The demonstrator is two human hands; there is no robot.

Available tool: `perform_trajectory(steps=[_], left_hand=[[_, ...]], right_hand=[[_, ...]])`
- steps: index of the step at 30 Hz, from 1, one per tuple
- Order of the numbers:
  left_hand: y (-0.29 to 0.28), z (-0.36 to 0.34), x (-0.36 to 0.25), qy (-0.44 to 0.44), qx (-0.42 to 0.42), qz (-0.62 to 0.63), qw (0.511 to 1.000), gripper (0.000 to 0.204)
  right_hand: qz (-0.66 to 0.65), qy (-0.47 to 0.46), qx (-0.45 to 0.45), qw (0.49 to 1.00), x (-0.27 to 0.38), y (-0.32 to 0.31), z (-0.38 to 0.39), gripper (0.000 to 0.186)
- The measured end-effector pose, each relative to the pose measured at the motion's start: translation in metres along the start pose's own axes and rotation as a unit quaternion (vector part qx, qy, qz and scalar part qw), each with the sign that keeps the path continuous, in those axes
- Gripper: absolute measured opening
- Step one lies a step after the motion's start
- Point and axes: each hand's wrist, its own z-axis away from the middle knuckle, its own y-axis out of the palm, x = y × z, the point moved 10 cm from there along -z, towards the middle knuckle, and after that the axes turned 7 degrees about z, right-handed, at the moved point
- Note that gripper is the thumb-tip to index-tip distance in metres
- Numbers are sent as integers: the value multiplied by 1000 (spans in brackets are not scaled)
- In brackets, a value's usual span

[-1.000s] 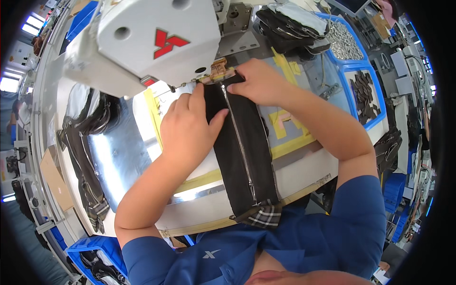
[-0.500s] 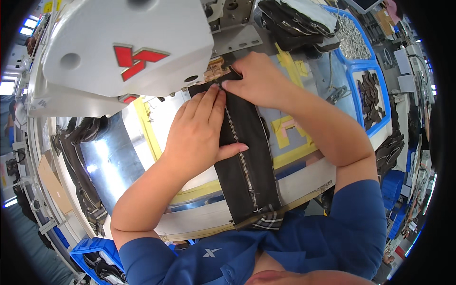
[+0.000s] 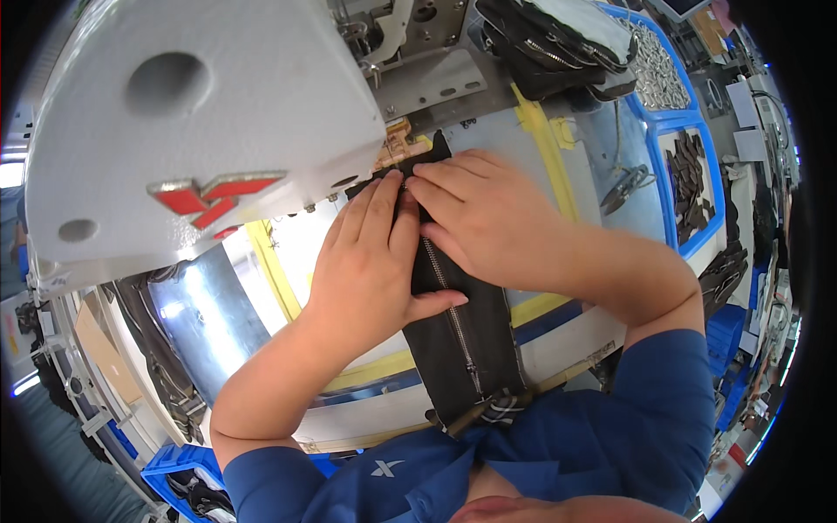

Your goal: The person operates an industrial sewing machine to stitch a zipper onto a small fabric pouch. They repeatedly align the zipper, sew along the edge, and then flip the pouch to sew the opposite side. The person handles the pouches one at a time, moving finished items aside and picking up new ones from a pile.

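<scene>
A long black fabric piece (image 3: 485, 327) with a metal zipper (image 3: 457, 335) down its middle lies under the white machine head (image 3: 279, 113), its far end at the copper-coloured presser foot (image 3: 397, 146). My left hand (image 3: 364, 266) rests flat on the piece, fingers stretched toward the foot and thumb out across the zipper. From the right, my right hand (image 3: 493, 213) lies over the fabric with its fingers extended, fingertips close to my left ones near the foot. Both hands press from above. At the near end, against my body, a plaid scrap (image 3: 504, 406) shows.
Stacked black zippered pieces (image 3: 549, 52) sit at the back right. Beside them are blue-rimmed trays of metal zipper parts (image 3: 658, 74) and dark strips (image 3: 689, 179). Small thread snippers (image 3: 626, 187) lie on the table. Dark garments (image 3: 153, 340) hang at the left, above a blue crate (image 3: 179, 458).
My right hand has let go of the fabric's far right edge and come down flat beside my left hand. The machine head looks larger and lower in view.
</scene>
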Motion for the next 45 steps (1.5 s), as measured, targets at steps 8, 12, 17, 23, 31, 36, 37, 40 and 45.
perform_trajectory(steps=[8,12,17,23,31,36,37,40,45], left_hand=[[0,1,1,6,-6,10,1000,111],[1,2,2,13,-14,14,1000,111],[1,2,1,9,-15,11,1000,109],[-1,1,-2,8,-5,-9,1000,108],[2,2,0,3,-7,-5,1000,110],[1,2,-1,3,1,-12,1000,110],[2,2,0,3,2,-12,1000,110],[2,2,-1,4,-2,-10,1000,109],[5,4,4,-10,9,-3,1000,111]], right_hand=[[15,27,41,999,-6,8,-3,52],[37,27,46,998,-6,10,-3,56],[56,-3,34,998,-4,6,-6,51],[57,-2,41,998,-4,8,-6,50],[50,-1,48,998,-2,7,0,49],[56,-2,62,997,-1,9,2,50],[56,-2,61,997,-1,9,2,50],[57,-2,57,997,-2,8,2,51],[61,-10,40,997,0,9,3,50]])
